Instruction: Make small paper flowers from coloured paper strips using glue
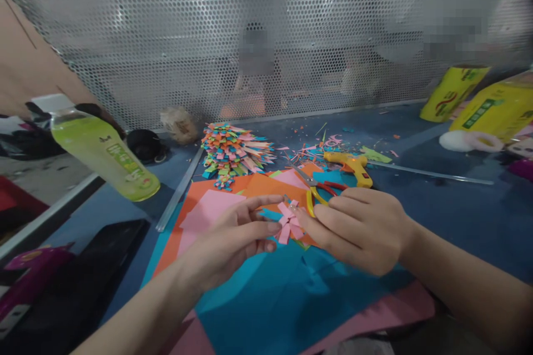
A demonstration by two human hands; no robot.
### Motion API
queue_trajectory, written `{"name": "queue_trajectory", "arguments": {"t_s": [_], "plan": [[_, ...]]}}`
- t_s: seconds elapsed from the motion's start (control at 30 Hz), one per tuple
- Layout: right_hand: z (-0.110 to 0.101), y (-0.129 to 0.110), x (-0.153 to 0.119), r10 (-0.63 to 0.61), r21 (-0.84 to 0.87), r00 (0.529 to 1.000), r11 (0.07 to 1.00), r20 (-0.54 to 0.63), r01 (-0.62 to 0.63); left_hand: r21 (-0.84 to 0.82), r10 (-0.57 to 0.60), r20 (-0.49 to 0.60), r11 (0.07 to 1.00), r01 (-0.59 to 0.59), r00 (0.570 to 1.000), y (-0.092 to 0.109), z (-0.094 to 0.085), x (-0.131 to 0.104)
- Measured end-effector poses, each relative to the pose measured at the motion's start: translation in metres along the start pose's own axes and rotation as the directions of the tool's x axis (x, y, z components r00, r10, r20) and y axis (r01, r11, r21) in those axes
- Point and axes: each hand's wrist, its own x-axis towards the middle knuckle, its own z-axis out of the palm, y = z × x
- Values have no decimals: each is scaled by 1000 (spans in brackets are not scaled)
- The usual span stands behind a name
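A small pink paper flower (287, 223) with flat strip petals is between my two hands, above the coloured sheets. My right hand (362, 227) pinches it at its upper right edge; its thumb is hidden behind the fingers. My left hand (233, 238) has its fingers apart, the index stretched over the flower and the thumb tip at a left petal. Scissors with red and yellow handles (315, 191) lie just beyond the right fingers. Underneath are a blue sheet (258, 299), an orange sheet (258, 184) and a pink sheet (210, 208).
A cone of colourful paper strips (235, 150) stands at the back, near paper scraps (308, 150). A yellow glue gun (352, 166) lies right of them. Clear glue sticks (181, 191) and a tilted-looking green drink bottle (102, 150) are left. A perforated metal panel (200, 39) rises behind.
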Motion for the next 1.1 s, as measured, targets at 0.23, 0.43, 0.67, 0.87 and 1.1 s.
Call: {"name": "queue_trajectory", "arguments": {"t_s": [0.23,0.43,0.67,0.87,1.1], "plan": [[12,-9,5,579,619,772,513,262,-594,233,323,-56,925,-302,945,0,3,0],[18,-12,14,541,702,583,-18,606,-712,525,512,6,729,-438,859,-4,2,-1],[20,-15,15,588,623,398,-242,704,-744,927,890,225,-71,-368,395,-9,1,-3],[20,-20,14,611,607,463,-36,642,-794,877,805,443,-298,-376,395,-10,3,-2],[21,-23,12,585,618,484,-38,651,-785,876,809,445,-306,-372,384,-10,5,1]]}}
